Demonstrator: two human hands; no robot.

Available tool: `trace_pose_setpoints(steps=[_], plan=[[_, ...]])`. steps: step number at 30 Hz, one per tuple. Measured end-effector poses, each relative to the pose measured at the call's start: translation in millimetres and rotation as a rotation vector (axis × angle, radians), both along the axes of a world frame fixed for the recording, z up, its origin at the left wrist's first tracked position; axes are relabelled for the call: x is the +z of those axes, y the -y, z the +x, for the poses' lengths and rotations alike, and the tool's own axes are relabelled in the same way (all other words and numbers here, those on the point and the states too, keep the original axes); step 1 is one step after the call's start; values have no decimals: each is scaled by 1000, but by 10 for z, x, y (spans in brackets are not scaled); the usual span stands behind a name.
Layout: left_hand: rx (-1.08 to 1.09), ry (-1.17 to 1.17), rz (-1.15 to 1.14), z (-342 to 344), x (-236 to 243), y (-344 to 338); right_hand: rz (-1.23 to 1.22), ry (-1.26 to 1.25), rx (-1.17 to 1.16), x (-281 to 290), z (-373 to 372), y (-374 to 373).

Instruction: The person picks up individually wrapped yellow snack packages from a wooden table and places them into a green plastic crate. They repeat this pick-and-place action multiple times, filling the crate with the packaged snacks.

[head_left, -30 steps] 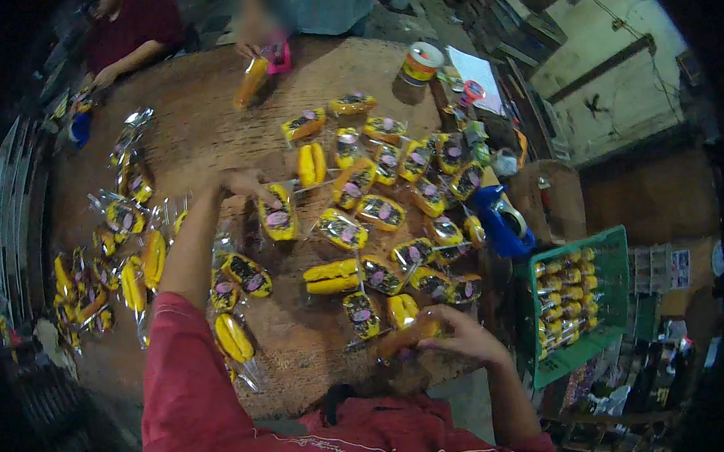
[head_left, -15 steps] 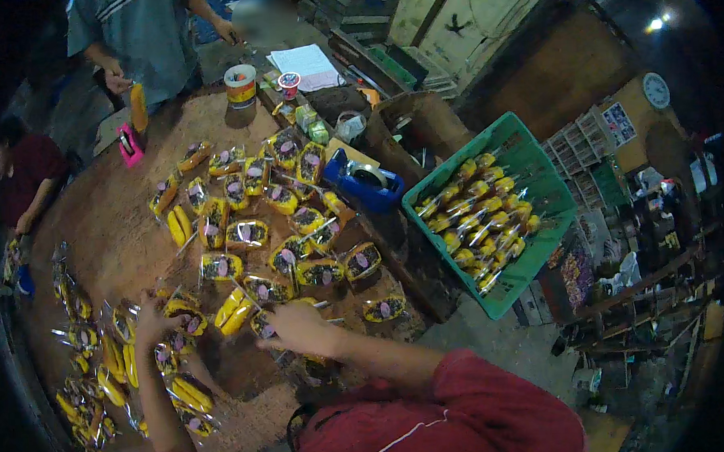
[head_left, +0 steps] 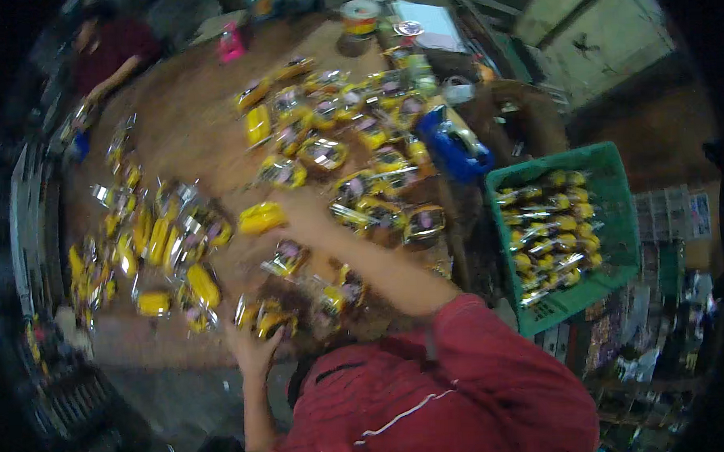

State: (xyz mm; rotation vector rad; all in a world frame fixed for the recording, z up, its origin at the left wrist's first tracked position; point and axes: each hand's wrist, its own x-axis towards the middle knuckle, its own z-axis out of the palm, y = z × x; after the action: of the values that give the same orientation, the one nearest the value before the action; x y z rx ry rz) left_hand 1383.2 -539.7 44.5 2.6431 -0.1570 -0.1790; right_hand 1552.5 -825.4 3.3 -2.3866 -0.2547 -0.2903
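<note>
Many bagged buns, some plain yellow, others with dark topping and pink labels (head_left: pixel 326 152), lie scattered over the wooden table (head_left: pixel 188 120). My left hand (head_left: pixel 252 337) grips a topped, wrapped bun (head_left: pixel 271 319) at the near edge. My right hand (head_left: pixel 290 209) reaches across the middle to a yellow bun (head_left: pixel 257 220), touching or very close to it; its fingers are smeared by motion, so a grip cannot be made out.
A green crate (head_left: pixel 611 199) of packed buns stands at right, beside a blue tape dispenser (head_left: pixel 455 141). A pink dispenser (head_left: pixel 229 42), round tub (head_left: pixel 359 18) and papers (head_left: pixel 430 25) are at the back. A co-worker in maroon (head_left: pixel 108 59) is at back left.
The view has swung. My left hand has come toward the near edge with a bun; my right hand has moved from the near right to mid-table. The co-worker in grey is mostly out of view.
</note>
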Motion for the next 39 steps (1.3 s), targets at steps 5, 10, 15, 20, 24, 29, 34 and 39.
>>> trace_pose_setpoints(steps=[5, 10, 15, 20, 24, 29, 34, 39], plan=[[-38, 51, -35, 142, 49, 73, 101, -449, 242, 783, -773, 753], [-204, -54, -25, 303, 8, 89, -164, -1014, 560, 1241, -1697, 878], [-324, 10, -25, 320, -90, 97, -373, -1147, 350, 1111, -2174, 506], [-288, -6, -25, 266, -17, 40, -551, -1132, 134, 1002, -2345, 370], [-331, 92, 34, 221, 32, -92, -616, -1045, 23, 928, -2397, 202], [-371, 72, 28, 173, -5, -162, -576, -1004, -51, 905, -2576, 47], [-330, 66, 0, 188, -15, -159, -2, -1017, 280, 715, -2728, 356], [-319, 21, -11, 252, -16, -201, 234, -957, 289, 449, -2795, 446]])
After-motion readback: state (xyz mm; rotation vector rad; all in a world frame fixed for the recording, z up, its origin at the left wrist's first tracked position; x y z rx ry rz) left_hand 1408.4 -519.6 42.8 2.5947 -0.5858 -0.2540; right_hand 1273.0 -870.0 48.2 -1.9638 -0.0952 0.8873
